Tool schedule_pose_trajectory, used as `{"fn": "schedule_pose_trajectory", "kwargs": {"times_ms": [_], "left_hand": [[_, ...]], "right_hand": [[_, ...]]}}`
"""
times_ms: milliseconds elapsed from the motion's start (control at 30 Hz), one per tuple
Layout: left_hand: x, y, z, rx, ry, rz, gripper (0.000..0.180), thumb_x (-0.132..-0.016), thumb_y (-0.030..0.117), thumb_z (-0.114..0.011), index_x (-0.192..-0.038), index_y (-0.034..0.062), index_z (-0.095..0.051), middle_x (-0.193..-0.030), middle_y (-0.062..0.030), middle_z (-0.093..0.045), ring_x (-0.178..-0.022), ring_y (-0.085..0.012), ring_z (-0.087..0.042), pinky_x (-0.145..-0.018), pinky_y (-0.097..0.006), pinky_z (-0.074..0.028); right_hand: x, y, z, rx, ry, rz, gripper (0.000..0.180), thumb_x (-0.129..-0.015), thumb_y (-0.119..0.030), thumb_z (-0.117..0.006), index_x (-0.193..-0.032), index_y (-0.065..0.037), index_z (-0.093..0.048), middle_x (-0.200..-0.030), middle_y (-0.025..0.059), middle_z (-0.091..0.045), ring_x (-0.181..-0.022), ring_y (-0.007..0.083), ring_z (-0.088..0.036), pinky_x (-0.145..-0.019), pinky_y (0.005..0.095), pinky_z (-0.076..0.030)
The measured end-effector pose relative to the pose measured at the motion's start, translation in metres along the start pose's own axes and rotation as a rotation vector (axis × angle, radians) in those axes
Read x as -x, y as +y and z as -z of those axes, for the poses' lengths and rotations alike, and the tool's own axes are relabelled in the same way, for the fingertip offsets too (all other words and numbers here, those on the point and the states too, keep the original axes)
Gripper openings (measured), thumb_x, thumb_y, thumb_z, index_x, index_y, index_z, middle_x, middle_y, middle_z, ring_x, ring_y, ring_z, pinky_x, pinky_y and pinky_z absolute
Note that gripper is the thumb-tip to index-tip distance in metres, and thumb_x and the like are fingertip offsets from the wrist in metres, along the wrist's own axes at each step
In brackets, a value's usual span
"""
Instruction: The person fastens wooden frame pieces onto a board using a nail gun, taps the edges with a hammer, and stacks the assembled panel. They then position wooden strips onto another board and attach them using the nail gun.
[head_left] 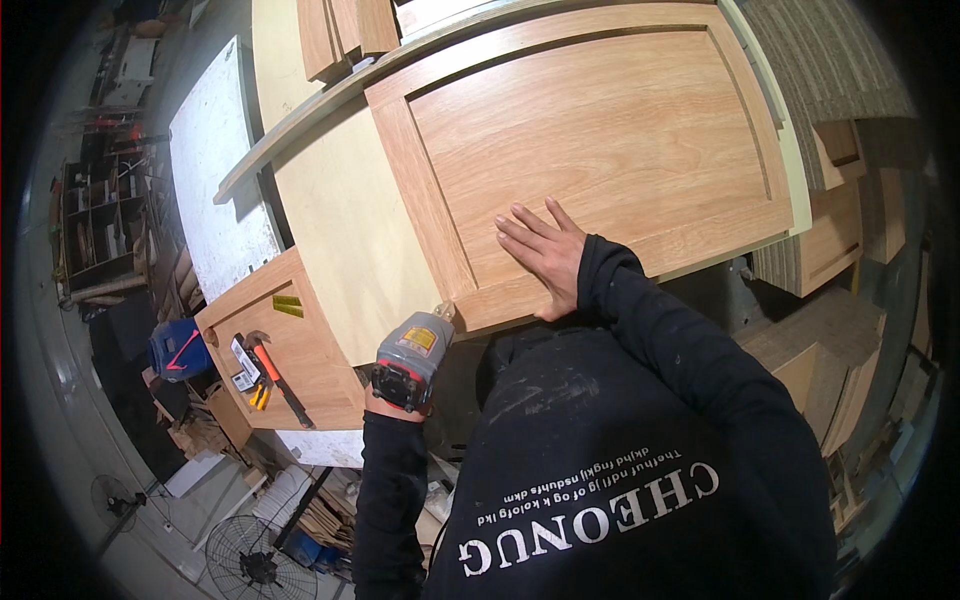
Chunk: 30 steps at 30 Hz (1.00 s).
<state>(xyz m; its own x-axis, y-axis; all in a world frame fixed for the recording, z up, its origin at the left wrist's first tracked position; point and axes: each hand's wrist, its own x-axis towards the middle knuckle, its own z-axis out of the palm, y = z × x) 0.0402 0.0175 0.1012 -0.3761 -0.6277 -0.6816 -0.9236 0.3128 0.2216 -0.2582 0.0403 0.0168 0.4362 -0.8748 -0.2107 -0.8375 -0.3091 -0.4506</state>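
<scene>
The right hand (pixel 545 258) lies flat, fingers spread, on the wooden door panel (pixel 590 140) at 12 o'clock on the surface, keeping it steady. The left hand (pixel 395 400) has its fingers wrapped around a grey power drill (pixel 412 358), its tip against the panel's near corner.

On a smaller wooden panel (pixel 300 350) at the near left lie an orange-handled hammer (pixel 276 378), a yellow-handled tool (pixel 260 397) just beside it and a small yellow-green piece (pixel 287 306) farther up. A speckled white board (pixel 215 180) lies beyond, with open shelving (pixel 100 225) at the far left. Two floor fans (pixel 255 565) stand low at the left, and stacked wooden pieces (pixel 830 250) fill the right.
</scene>
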Motion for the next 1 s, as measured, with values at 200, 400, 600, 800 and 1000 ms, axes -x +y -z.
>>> {"fn": "schedule_pose_trajectory", "kwargs": {"times_ms": [200, 400, 600, 800, 1000], "left_hand": [[0.002, -0.042, -0.034, 0.302, 0.194, -0.084, 0.024, -0.061, 0.013, -0.067, -0.084, 0.0067, -0.062, -0.077, -0.0112, -0.064, -0.073, -0.0261, -0.064, -0.066, -0.032, -0.050], [0.032, 0.006, -0.041, 0.433, 0.354, -0.099, 0.022, -0.057, 0.010, -0.065, -0.078, 0.0046, -0.062, -0.070, -0.0131, -0.063, -0.069, -0.0279, -0.064, -0.062, -0.032, -0.049], [0.043, 0.016, -0.053, 0.342, 0.085, -0.061, 0.032, -0.081, 0.018, -0.050, -0.111, 0.0068, -0.056, -0.109, -0.0109, -0.059, -0.100, -0.0254, -0.057, -0.084, -0.034, -0.046], [0.038, 0.015, -0.063, 0.358, 0.404, -0.163, 0.015, -0.064, 0.015, -0.063, -0.074, 0.0050, -0.062, -0.068, -0.0112, -0.063, -0.065, -0.0296, -0.063, -0.060, -0.034, -0.050], [0.040, 0.019, -0.052, 0.150, 0.100, -0.068, 0.035, -0.079, 0.017, -0.050, -0.112, 0.0079, -0.056, -0.112, -0.0119, -0.057, -0.105, -0.0277, -0.053, -0.089, -0.037, -0.043]], "right_hand": [[0.004, -0.001, 0.003, 0.001, 0.009, 0.005, 0.105, -0.049, -0.042, -0.074, -0.134, -0.001, -0.028, -0.143, 0.0134, -0.022, -0.134, 0.0281, -0.015, -0.106, 0.0541, -0.012], [0.002, -0.001, 0.001, 0.007, 0.034, 0.005, 0.104, -0.050, -0.043, -0.074, -0.133, -0.001, -0.029, -0.143, 0.0124, -0.023, -0.134, 0.0278, -0.015, -0.106, 0.0537, -0.012], [0.001, -0.002, 0.001, 0.020, 0.016, -0.003, 0.104, -0.050, -0.044, -0.074, -0.134, -0.001, -0.029, -0.143, 0.0123, -0.023, -0.134, 0.0276, -0.015, -0.106, 0.0537, -0.012], [0.001, -0.002, -0.002, 0.018, 0.028, 0.004, 0.105, -0.050, -0.044, -0.074, -0.134, -0.001, -0.029, -0.143, 0.0126, -0.023, -0.134, 0.0278, -0.015, -0.106, 0.0537, -0.012], [0.001, -0.001, -0.001, 0.019, 0.022, -0.006, 0.104, -0.050, -0.044, -0.074, -0.134, -0.002, -0.029, -0.143, 0.0124, -0.022, -0.134, 0.0278, -0.014, -0.106, 0.0536, -0.012]]}}
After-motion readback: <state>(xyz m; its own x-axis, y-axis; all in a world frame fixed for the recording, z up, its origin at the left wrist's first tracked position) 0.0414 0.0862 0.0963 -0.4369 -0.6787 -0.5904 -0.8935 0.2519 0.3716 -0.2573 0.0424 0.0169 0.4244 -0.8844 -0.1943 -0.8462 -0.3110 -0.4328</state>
